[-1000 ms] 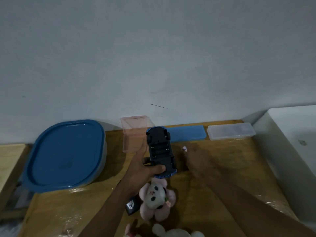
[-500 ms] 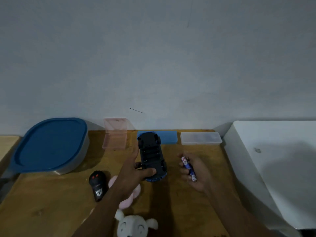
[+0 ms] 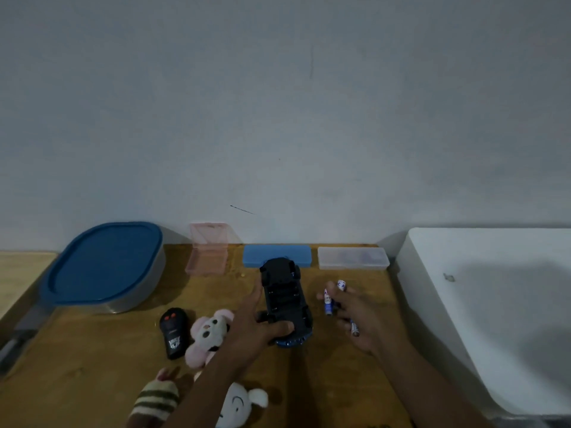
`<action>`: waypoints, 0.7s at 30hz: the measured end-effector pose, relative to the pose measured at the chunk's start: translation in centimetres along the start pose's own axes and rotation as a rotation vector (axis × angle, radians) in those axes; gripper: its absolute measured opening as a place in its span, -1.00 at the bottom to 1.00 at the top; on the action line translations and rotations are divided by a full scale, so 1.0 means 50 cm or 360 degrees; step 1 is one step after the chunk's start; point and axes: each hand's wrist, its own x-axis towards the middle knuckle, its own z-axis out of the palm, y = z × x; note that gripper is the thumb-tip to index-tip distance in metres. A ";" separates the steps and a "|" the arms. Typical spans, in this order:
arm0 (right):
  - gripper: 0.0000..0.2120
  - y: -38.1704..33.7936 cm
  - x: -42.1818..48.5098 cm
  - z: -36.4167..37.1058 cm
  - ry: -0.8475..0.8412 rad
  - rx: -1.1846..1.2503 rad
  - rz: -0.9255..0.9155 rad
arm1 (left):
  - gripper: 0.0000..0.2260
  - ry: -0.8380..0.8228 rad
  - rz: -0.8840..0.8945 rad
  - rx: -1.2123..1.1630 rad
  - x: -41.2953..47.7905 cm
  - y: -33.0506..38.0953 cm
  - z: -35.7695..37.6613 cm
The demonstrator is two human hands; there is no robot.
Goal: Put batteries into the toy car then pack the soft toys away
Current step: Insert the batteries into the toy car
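Battery loading is probably underway: the upturned blue plastic toy car [image 3: 285, 304] is clamped by the left hand's [image 3: 256, 332] curled fingers over the wooden table [image 3: 92, 366], with small blue-white cylindrical batteries [image 3: 328, 301] pinched in the right hand [image 3: 361, 316]. Polarity needs matching next.

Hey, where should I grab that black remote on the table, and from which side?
Probably across its two long sides near the middle, coming down from above. The remote lies flat on the table with its long axis pointing away from you, so its narrow width suits a pinch. The pink plush sits close on its right, so lean in from the left.
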 end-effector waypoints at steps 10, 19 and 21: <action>-0.76 -0.018 0.011 0.119 0.0615 -0.0259 -0.0478 | -0.12 -0.0090 0.0009 0.0126 0.009 0.021 -0.038; -0.85 0.019 0.008 0.170 0.0728 -0.0918 -0.0984 | -0.12 -0.0111 0.0011 0.0161 0.008 0.020 -0.043; -0.87 0.028 0.007 0.163 0.0715 -0.1034 -0.1048 | -0.11 -0.0089 -0.0020 0.0122 0.010 0.019 -0.045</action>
